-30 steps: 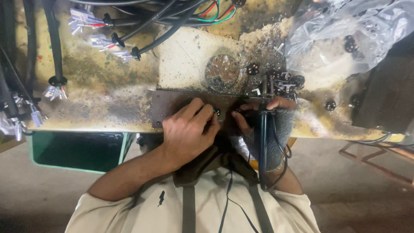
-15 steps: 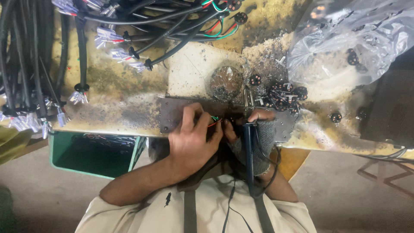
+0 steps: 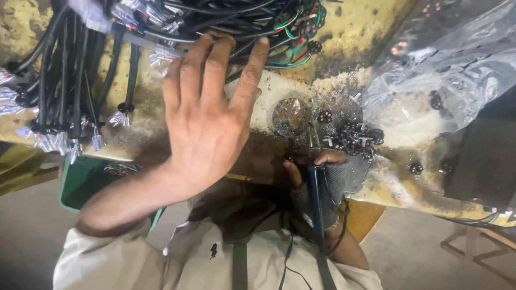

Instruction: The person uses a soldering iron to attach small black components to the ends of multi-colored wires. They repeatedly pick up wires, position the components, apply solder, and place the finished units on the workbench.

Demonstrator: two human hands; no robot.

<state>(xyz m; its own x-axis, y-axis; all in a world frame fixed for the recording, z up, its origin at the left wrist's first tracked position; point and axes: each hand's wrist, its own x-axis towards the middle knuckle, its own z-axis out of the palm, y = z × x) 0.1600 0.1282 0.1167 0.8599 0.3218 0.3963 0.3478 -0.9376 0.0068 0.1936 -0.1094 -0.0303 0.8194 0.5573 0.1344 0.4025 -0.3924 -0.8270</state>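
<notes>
Soldering iron pinched in right hand grip; left hand spread over cables.

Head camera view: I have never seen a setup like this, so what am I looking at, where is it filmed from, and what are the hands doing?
There is no machine here. A camera on a person's head looks down at their own two bare hands over a stained yellow workbench. The left hand is raised, open, fingers spread towards a bundle of black cables. The right hand, in a grey fingerless glove, grips a dark pen-like tool, likely a soldering iron. Small black round parts lie beside it, and a clear plastic bag lies further right.
</notes>
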